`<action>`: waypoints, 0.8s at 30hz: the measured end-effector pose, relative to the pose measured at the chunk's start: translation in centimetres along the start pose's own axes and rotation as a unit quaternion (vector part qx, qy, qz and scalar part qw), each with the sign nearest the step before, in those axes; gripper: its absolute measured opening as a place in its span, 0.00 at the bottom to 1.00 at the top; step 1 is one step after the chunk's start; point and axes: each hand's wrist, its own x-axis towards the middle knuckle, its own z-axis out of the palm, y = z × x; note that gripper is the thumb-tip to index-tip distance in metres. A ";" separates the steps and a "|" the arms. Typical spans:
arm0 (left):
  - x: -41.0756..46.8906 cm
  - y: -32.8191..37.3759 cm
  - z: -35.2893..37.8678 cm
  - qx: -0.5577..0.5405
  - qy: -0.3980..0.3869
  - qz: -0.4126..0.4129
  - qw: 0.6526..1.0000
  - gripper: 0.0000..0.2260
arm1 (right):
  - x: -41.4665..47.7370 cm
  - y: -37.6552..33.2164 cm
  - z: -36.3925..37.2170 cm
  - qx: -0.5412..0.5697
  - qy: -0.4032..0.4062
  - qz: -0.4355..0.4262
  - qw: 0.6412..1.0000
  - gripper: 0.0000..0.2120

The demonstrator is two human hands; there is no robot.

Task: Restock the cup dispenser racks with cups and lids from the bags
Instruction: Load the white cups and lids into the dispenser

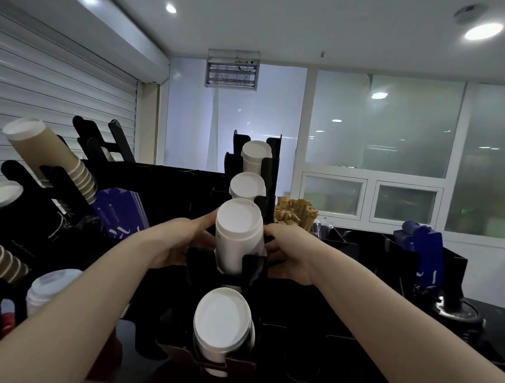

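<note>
— Where is the white cup stack [237, 236]?
— In the black rack [254, 267], second slot from its near edge. The left hand [178, 243] and right hand [292, 257] clasp it from both sides.

Landmark: centre rack [271, 162].
In the rack: four cup stacks in a row, front stack [222, 321] nearest, then second stack [238, 236], third stack [247, 186], rear stack [256, 153].
Left hand [178, 243]: on the second stack's left side.
Right hand [288, 256]: on its right side.
Left of rack: side rack [61, 179] carrying a side stack [48, 153]; sleeve bundle [119, 212] between the two racks.
Front-left of rack: lid stack [47, 289].
Right of rack: stick bundle [295, 214], just beside, behind the right hand.
Far right of rack: sleeve holder [424, 254], well apart.
</note>
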 end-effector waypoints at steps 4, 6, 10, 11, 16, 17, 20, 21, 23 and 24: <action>0.4 0.2 -0.4 0.010 -0.021 -0.010 1.000 0.40 | 0.2 -0.3 -0.7 0.027 -0.014 0.018 0.999 0.06; 0.6 0.3 -0.6 0.016 -0.029 -0.017 0.999 0.41 | 0.2 -0.6 -0.9 0.055 -0.020 0.028 0.998 0.05; 0.9 0.7 -0.9 0.028 -0.048 -0.040 0.998 0.41 | 0.1 -0.7 -0.9 0.077 -0.024 0.037 0.996 0.07; 1.0 0.9 -0.9 0.029 -0.051 -0.046 0.997 0.42 | 0.1 -0.7 -0.9 0.077 -0.026 0.036 0.996 0.06; 1.0 1.3 -1.0 0.019 -0.056 -0.071 0.996 0.41 | -0.4 -0.8 -0.8 0.040 -0.024 0.002 0.999 0.08; 1.0 1.2 -1.2 0.018 -0.054 -0.068 0.996 0.41 | -0.8 -0.8 -0.9 0.045 -0.027 -0.004 0.999 0.07; 0.9 0.5 -1.5 0.019 -0.042 -0.044 0.998 0.39 | -1.9 -0.5 -1.4 0.058 -0.063 -0.028 0.996 0.13; 0.8 0.2 -1.4 0.012 -0.035 -0.032 0.999 0.38 | -2.2 -0.4 -1.5 0.029 -0.082 -0.052 0.995 0.16; 0.6 -0.1 -1.2 -0.011 -0.017 -0.004 1.000 0.34 | -2.8 -0.3 -1.0 -0.045 -0.106 -0.114 0.987 0.19; 0.5 -0.1 -1.1 -0.024 -0.009 0.011 1.000 0.31 | -3.1 -0.2 -0.5 -0.087 -0.094 -0.139 0.982 0.21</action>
